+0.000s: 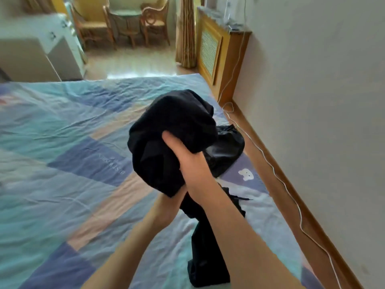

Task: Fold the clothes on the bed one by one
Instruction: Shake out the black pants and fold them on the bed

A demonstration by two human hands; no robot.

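Note:
A bunched black garment (177, 130) is held up above the bed (62, 142). My right hand (183, 155) grips it from the near side, thumb on the cloth. My left hand (166, 205) is under the bundle, its fingers hidden in the fabric. A long part of the black cloth (206, 257) hangs down between my forearms to the sheet. More black clothing (229, 147) lies on the bed behind the bundle, near the right edge.
The bed has a blue, pink and turquoise patchwork sheet. A wall and wooden skirting run along the right, with a white cable (291, 197) on the floor. A wooden radiator cover (218, 51), a curtain, chairs (154, 19) and a white cabinet (41, 49) stand beyond the bed.

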